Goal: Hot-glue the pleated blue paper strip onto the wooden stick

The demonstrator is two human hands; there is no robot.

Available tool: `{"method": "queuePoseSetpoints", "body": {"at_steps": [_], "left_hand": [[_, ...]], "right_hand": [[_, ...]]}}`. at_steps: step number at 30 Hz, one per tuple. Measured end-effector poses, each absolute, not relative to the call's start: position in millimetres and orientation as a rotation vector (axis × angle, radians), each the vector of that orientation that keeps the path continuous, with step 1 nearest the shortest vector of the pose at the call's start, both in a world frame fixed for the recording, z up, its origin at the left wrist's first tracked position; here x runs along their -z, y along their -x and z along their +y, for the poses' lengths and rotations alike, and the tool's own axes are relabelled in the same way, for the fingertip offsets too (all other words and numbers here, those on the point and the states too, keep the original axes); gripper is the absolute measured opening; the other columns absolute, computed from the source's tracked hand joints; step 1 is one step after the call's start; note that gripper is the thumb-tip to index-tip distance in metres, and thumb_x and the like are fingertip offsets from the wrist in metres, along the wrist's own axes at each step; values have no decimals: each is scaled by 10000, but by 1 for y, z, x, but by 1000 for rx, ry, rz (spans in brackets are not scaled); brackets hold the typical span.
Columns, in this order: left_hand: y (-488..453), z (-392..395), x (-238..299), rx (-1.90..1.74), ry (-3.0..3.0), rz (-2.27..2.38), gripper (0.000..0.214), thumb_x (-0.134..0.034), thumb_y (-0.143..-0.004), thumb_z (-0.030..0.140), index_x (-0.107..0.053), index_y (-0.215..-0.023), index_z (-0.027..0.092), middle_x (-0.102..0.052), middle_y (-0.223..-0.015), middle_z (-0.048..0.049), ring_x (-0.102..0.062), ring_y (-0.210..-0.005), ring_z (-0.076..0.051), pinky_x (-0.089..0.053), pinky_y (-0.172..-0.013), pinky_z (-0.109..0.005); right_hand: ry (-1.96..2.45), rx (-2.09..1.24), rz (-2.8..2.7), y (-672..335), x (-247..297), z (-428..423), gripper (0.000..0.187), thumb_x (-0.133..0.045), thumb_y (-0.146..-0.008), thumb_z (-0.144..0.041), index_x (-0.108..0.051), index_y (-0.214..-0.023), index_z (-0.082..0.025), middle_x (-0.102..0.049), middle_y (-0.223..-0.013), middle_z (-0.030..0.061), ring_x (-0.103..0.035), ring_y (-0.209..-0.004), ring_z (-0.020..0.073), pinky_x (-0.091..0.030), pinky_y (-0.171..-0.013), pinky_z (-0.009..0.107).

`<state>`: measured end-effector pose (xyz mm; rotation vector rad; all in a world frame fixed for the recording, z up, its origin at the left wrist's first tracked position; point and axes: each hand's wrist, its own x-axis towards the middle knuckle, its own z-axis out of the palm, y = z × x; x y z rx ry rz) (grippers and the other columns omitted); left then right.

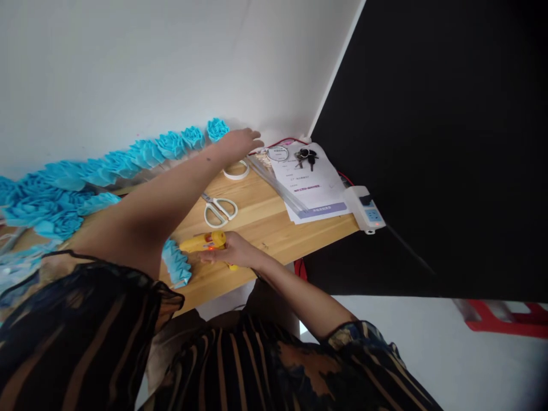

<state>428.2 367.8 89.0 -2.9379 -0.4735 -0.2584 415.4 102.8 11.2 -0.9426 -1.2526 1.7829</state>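
Note:
My right hand [240, 249] is wrapped around a yellow hot glue gun [203, 242], which has a small red light lit and points left. Just left of its nozzle lies a pleated light-blue strip [176, 264] on the wooden table. Far across the table, my left hand [244, 141] stretches toward the wall, fingers extended and slightly apart, with nothing visible in them. Below that hand are a white tape roll [236, 176] and long translucent sticks [278, 185]. White-handled scissors [220, 211] lie between my two hands. A blue paper-like flower [218, 129] stands beside my left wrist.
Many blue flowers [141, 153] line the wall at left, partly behind my left arm. Printed sheets [317, 194] with keys [309, 157] on them lie at the right. A white power strip [365, 210] sits at the table's right corner. A red stool [505, 321] stands on the floor.

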Motion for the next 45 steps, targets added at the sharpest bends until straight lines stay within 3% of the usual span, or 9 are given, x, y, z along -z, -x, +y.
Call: {"method": "queuePoseSetpoints", "body": {"at_steps": [5, 8, 10, 13, 18, 23, 35, 40, 45], "left_hand": [[-371, 320, -157, 482, 2940, -552, 379, -500, -983, 154, -674, -1308, 242, -632, -1403, -69, -579, -1237, -233, -460, -1006, -352], [-303, 256, -196, 500, 2892, -660, 371, -416, -1075, 276, -630, -1369, 201, -627, -1418, -66, -567, -1285, -205, -451, -1088, -368], [-251, 211, -201, 595, 2832, -693, 399, -380, -1101, 350, -641, -1361, 196, -663, -1367, -66, -603, -1276, -225, -481, -1067, -401], [-175, 151, -170, 746, 2759, -891, 356, -423, -1094, 357, -689, -1292, 228, -727, -1284, -71, -668, -1195, -230, -539, -992, -398], [-88, 86, -70, 852, 2696, -1341, 315, -494, -1072, 360, -747, -1145, 188, -783, -1081, -96, -736, -969, -228, -577, -822, -348], [-65, 43, -9, 864, 2725, -1453, 281, -509, -1069, 309, -741, -1116, 158, -771, -1072, -117, -715, -990, -248, -569, -878, -399], [-71, 50, 22, 964, 2664, -1392, 262, -541, -1038, 279, -738, -1130, 134, -729, -1065, -137, -645, -953, -261, -560, -842, -410], [-73, 58, 24, 949, 2663, -1436, 246, -563, -1032, 311, -755, -988, 164, -710, -952, -105, -615, -875, -243, -504, -772, -376], [-72, 58, 21, 977, 2640, -1452, 278, -547, -1045, 308, -736, -899, 165, -696, -887, -88, -587, -835, -234, -454, -759, -375]], "right_hand": [[1039, -1711, -1260, -418, -13, 101, 314, -811, -777, -430, -724, -871, -143, -744, -826, 47, -649, -711, 136, -474, -572, 205], [1055, -1653, -1328, -421, -9, 104, 354, -752, -818, -491, -731, -822, -138, -762, -868, 77, -674, -732, 151, -508, -587, 220], [995, -1635, -1289, -421, -6, 108, 411, -781, -773, -548, -726, -793, -142, -760, -829, 77, -689, -728, 160, -560, -650, 257], [949, -1629, -1219, -423, -1, 111, 467, -812, -730, -605, -729, -781, -148, -758, -791, 70, -697, -705, 160, -597, -705, 295], [962, -1574, -1283, -425, 4, 112, 456, -818, -755, -605, -749, -808, -157, -768, -803, 70, -721, -735, 167, -614, -713, 293], [986, -1506, -1292, -425, 7, 112, 488, -831, -734, -629, -730, -858, -168, -753, -763, 47, -729, -722, 173, -623, -683, 292], [1120, -1440, -1217, -424, -4, 123, 491, -849, -715, -593, -679, -948, -196, -733, -774, 29, -740, -739, 192, -642, -696, 320], [1062, -1425, -1194, -411, -23, 121, 382, -794, -801, -540, -672, -948, -209, -699, -778, 24, -729, -772, 197, -646, -745, 342], [1004, -1581, -1111, -393, -35, 128, 368, -811, -804, -520, -636, -905, -214, -644, -727, -15, -678, -695, 143, -636, -714, 293]]}}
